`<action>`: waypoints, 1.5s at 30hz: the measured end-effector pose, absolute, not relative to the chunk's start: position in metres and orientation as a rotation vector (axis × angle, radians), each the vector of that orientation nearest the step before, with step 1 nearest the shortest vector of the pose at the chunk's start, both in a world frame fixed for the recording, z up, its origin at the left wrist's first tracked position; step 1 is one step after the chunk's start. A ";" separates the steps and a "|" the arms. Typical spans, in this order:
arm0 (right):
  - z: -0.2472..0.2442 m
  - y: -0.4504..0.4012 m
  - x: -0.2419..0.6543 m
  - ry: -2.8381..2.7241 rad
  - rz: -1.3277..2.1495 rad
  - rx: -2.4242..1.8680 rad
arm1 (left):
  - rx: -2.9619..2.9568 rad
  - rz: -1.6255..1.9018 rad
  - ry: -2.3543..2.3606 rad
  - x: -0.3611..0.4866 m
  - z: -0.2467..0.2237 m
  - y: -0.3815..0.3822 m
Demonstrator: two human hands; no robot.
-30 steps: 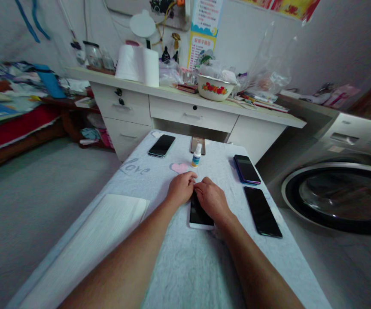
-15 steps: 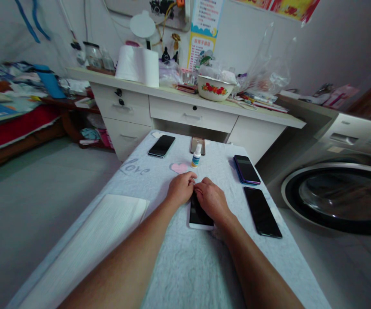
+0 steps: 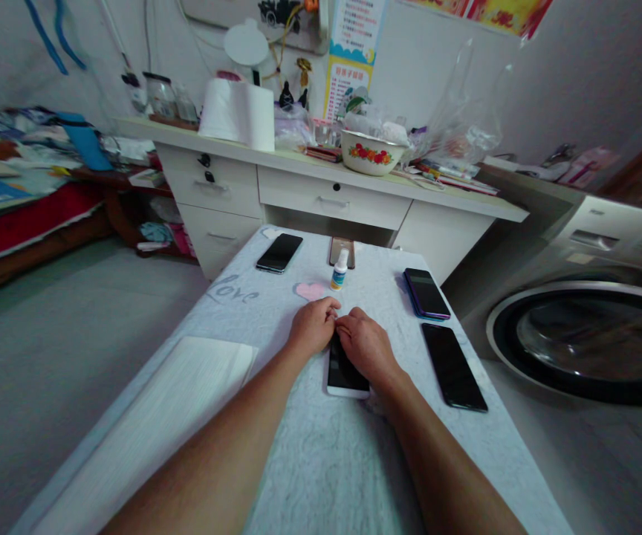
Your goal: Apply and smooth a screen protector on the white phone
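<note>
A white-edged phone with a dark screen (image 3: 348, 375) lies on the cloth-covered table (image 3: 321, 475). My left hand (image 3: 314, 325) is closed at the phone's far left edge, fingers curled. My right hand (image 3: 366, 343) rests over the phone's upper right part, its fingers bent and pressed together close to my left hand. What the fingertips hold, if anything, is hidden. Just beyond my hands stands a small white spray bottle (image 3: 339, 270) with a blue and yellow label. Behind it lies a brownish phone (image 3: 343, 251).
A black phone (image 3: 279, 253) lies at the far left. On the right are stacked phones (image 3: 428, 293) and another black phone (image 3: 455, 367). A whitish flat sheet (image 3: 154, 416) covers the left side. Beyond stand a white desk (image 3: 332, 199) and a washing machine (image 3: 594, 297).
</note>
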State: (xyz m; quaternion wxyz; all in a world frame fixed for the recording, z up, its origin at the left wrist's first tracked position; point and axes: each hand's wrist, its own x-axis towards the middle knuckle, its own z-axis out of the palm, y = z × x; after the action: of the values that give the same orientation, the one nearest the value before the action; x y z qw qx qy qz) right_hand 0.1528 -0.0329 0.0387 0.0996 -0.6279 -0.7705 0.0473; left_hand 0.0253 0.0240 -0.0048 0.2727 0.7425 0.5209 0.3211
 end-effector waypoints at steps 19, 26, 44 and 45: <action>0.043 -0.035 0.151 -2.295 0.179 -1.898 | 1.995 0.839 1.408 0.025 -0.001 0.022; 0.045 -0.035 0.150 -2.296 0.195 -1.928 | 1.996 0.835 1.414 0.025 -0.002 0.022; 0.042 -0.035 0.152 -2.284 0.189 -1.889 | 1.982 0.852 1.395 0.025 -0.002 0.023; 0.042 -0.035 0.152 -2.284 0.187 -1.887 | 1.982 0.856 1.393 0.025 -0.002 0.023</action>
State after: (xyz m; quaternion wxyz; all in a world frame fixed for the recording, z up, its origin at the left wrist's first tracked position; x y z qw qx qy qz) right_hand 0.1523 -0.0353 0.0421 0.0863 -0.6333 -0.7665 0.0627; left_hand 0.0255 0.0227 -0.0017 0.2822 0.7401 0.5200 0.3197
